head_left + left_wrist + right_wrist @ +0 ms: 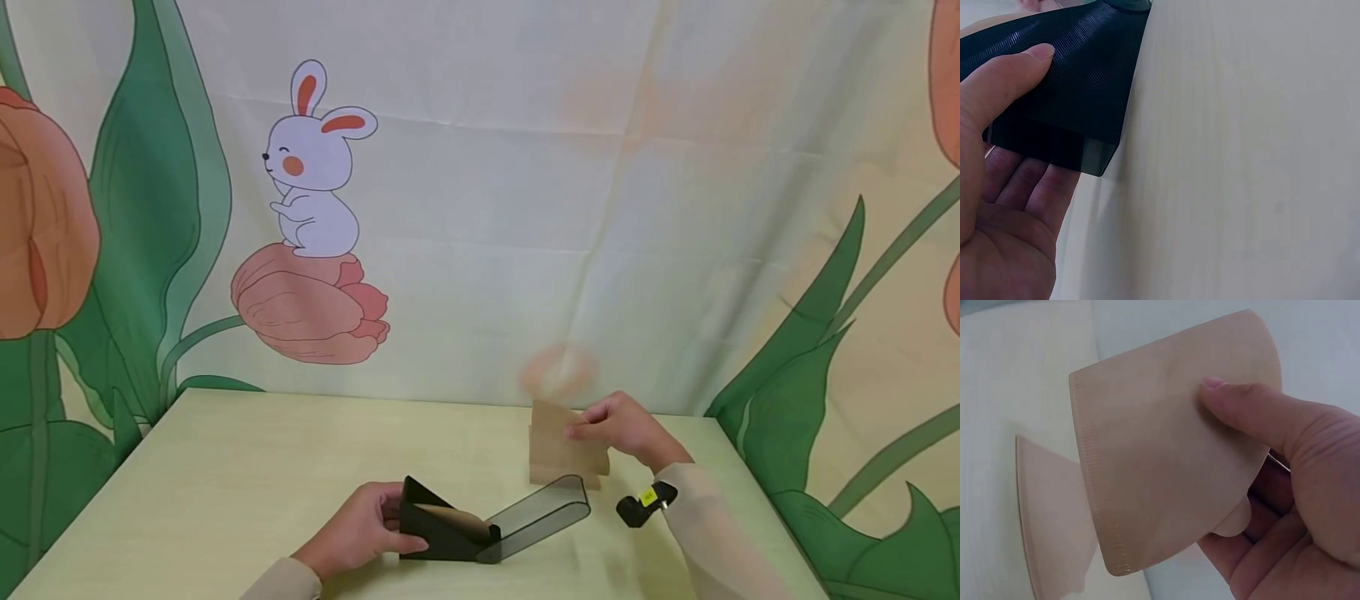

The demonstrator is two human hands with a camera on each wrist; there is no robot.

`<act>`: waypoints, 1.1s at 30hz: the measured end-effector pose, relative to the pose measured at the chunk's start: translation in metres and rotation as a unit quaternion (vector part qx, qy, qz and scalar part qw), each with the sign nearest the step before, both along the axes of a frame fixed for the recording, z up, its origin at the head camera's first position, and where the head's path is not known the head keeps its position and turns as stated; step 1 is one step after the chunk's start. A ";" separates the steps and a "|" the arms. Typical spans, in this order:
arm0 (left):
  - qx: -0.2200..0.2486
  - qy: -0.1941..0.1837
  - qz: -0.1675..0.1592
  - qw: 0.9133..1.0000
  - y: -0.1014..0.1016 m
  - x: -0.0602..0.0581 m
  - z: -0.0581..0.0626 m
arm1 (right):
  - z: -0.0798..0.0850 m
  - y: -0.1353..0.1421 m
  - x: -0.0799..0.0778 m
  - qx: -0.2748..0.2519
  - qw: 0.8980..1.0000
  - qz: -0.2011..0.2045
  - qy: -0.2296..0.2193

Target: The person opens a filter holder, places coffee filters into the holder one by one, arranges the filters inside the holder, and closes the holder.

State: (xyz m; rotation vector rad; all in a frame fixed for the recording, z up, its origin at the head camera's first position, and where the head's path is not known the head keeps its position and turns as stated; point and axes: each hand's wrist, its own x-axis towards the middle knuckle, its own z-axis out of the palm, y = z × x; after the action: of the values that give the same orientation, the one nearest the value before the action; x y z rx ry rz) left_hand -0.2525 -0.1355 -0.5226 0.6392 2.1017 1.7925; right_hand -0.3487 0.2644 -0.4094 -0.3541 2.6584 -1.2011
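My left hand (pixel 362 527) grips a black coffee filter holder (pixel 435 543) by its closed end on the table. In the left wrist view the thumb lies on the ribbed side of the holder (pixel 1079 81), with the fingers behind it. The holder's smoky see-through lid (pixel 543 512) is swung open to the right. Brown filter paper (pixel 454 520) shows inside. Farther back, my right hand (pixel 626 429) pinches a brown paper coffee filter (pixel 1160 444) between thumb and fingers; its crimped edge faces away from the palm. Another paper filter (pixel 1054 519) lies beyond it on the table.
The pale wooden table (pixel 247 467) ends at a hanging cloth (pixel 465 292) printed with a rabbit and tulips. A small black wrist camera (pixel 645 505) with a yellow label is on the right sleeve.
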 end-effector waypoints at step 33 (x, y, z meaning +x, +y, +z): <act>-0.009 -0.009 0.008 1.000 0.000 -0.001 -0.001 | 0.048 -0.073 0.055 -0.059 0.982 0.155 0.090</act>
State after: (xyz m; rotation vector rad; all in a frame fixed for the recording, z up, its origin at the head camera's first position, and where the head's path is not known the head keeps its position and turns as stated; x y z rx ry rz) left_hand -0.2534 -0.1359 -0.5233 0.6020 2.1147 1.7803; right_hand -0.2936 0.1915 -0.3609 -0.9002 2.5526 -1.2779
